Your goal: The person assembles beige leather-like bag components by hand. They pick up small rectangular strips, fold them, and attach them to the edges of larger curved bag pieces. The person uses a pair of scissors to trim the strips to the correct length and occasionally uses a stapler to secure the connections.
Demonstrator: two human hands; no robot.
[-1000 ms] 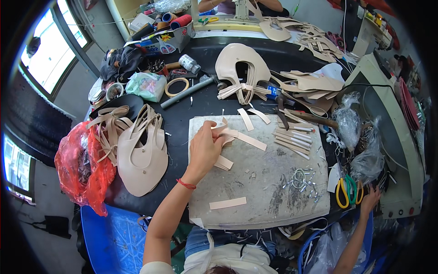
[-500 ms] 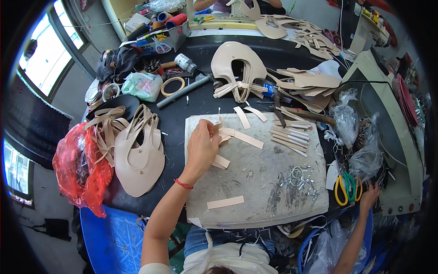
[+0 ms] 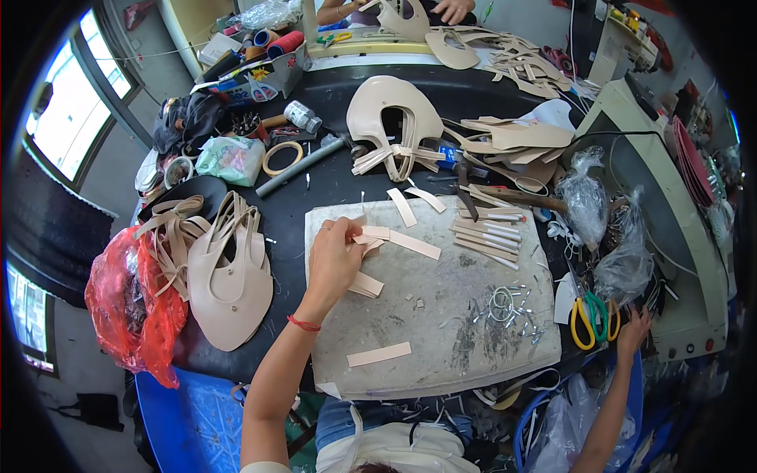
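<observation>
My left hand (image 3: 334,256) is closed, its fingertips pinching a beige leather strip at the edge of a small strip stack (image 3: 374,235) on the grey work board (image 3: 426,315). More strips (image 3: 366,285) poke out below its fingers. One loose strip (image 3: 414,244) slants to the right of the stack, and another strip (image 3: 379,354) lies alone near the board's front. At the table's right edge, my right hand (image 3: 633,333) has its fingers stretched out, holding nothing that I can see. Beside it lie scissors with yellow handles (image 3: 582,327) and a green-handled pair (image 3: 598,315).
Wire rings and small metal bits (image 3: 502,306) lie on the board, with white-ended strips (image 3: 487,240) behind them. A hammer (image 3: 465,189) rests farther back. Beige leather pieces (image 3: 231,292) and a red plastic bag (image 3: 126,307) are at left. Across the table sits a person (image 3: 453,11).
The whole scene has shifted slightly left in the picture. The strip end that stood up above my left fingertips now shows less. My right hand remains beside the scissors.
</observation>
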